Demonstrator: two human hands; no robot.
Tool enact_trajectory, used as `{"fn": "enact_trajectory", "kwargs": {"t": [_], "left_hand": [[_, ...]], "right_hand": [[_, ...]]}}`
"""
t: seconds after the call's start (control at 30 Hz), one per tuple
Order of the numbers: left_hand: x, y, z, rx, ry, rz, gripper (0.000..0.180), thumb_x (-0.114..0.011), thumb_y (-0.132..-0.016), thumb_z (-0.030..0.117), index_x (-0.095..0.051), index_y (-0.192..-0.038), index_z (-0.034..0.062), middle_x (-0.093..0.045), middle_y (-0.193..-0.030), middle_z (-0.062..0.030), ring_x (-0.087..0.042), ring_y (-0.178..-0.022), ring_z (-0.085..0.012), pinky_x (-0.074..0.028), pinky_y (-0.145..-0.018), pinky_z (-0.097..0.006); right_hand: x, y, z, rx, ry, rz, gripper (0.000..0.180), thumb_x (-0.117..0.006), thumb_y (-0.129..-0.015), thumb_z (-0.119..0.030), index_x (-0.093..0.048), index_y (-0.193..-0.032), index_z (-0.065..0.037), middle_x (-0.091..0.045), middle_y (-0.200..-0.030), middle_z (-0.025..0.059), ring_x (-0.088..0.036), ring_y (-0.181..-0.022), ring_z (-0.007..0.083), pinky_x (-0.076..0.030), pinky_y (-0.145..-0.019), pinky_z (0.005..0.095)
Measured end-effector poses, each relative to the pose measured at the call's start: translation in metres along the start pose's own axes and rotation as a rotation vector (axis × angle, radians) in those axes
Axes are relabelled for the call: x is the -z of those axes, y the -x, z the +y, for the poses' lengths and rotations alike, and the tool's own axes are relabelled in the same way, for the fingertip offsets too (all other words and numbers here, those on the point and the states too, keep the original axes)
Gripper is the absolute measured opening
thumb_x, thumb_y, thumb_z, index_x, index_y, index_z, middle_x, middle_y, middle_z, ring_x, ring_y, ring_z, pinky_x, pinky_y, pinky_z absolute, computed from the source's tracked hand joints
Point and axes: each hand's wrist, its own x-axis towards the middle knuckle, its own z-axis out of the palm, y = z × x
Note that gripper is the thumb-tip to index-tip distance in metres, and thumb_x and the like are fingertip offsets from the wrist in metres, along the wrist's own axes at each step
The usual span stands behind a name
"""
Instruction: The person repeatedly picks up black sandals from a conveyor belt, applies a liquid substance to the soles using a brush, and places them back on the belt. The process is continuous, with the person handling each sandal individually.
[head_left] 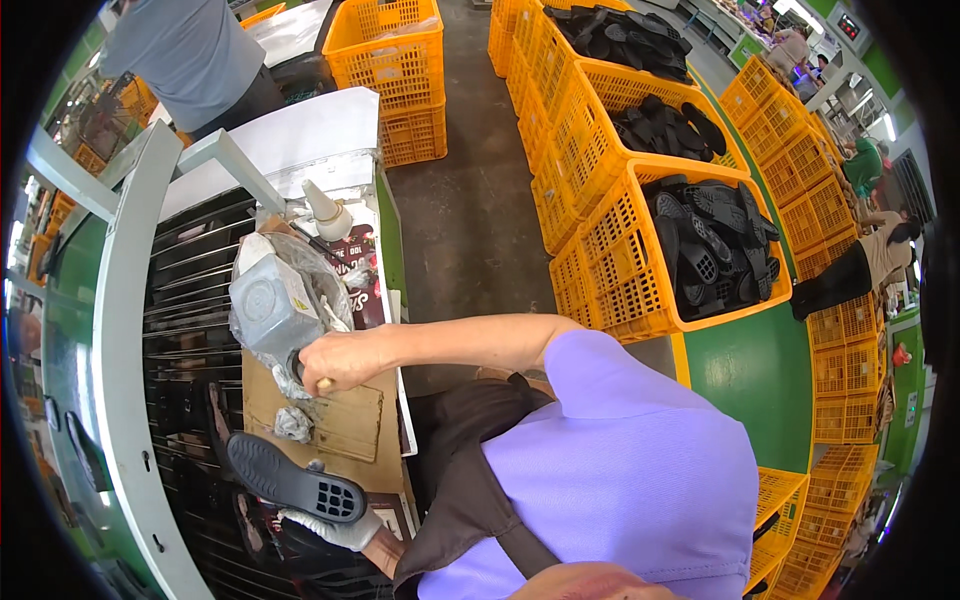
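Observation:
My left hand (340, 529), in a white glove, grips a black shoe sole (290, 475) from below near its heel; the underside, with a grid of hollows, faces up. My bare right hand (347, 362) is closed beside a grey plastic container (272, 303) wrapped in clear plastic. A short tan stub, like the end of a wooden handle (325, 384), sticks out of that fist; the rest of the tool is hidden. Below the fist, a crumpled plastic wad (293, 424) lies on brown cardboard (357, 425).
A white nozzle bottle (325, 212) stands behind the container. To the left runs a rack of dark bars (195, 300) behind a white metal post (125, 330). Yellow crates (600, 265) of black soles are stacked at right. A co-worker (190, 60) stands far left.

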Motion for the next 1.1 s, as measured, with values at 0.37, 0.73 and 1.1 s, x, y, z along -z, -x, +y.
{"fn": "enact_trajectory", "kwargs": {"t": [0.37,0.73,1.1], "left_hand": [[0.022,-0.017,0.018,-0.132,-0.074,-0.205,0.054,-0.056,-0.091,0.026,-0.036,-0.137,0.0092,-0.044,-0.136,-0.0144,-0.043,-0.125,-0.0274,-0.031,-0.107,-0.045],[0.021,-0.007,0.03,-0.273,-0.203,0.098,0.039,-0.06,-0.086,0.006,-0.043,-0.121,0.0065,-0.052,-0.116,-0.0074,-0.052,-0.107,-0.0164,-0.044,-0.093,-0.033],[0.016,-0.002,0.025,-0.361,-0.654,-0.003,0.065,-0.075,-0.073,0.003,-0.038,-0.126,0.008,-0.053,-0.118,-0.0063,-0.054,-0.104,-0.0142,-0.047,-0.088,-0.028]], "right_hand": [[0.034,-0.011,0.015,-0.133,-0.367,-0.2,0.015,-0.069,-0.082,-0.017,-0.069,-0.092,-0.006,-0.069,-0.087,0.0062,-0.064,-0.08,0.0158,-0.05,-0.07,0.03],[0.014,0.004,-0.011,-0.678,-0.659,0.342,0.017,-0.065,-0.086,-0.016,-0.066,-0.094,-0.002,-0.062,-0.071,0.0005,-0.055,-0.059,0.0051,-0.043,-0.053,0.0175],[0.006,0.004,-0.027,-0.621,-0.309,0.182,0.012,-0.068,-0.083,-0.012,-0.067,-0.088,-0.001,-0.062,-0.069,0.0001,-0.054,-0.06,0.0044,-0.043,-0.054,0.0192]]}}
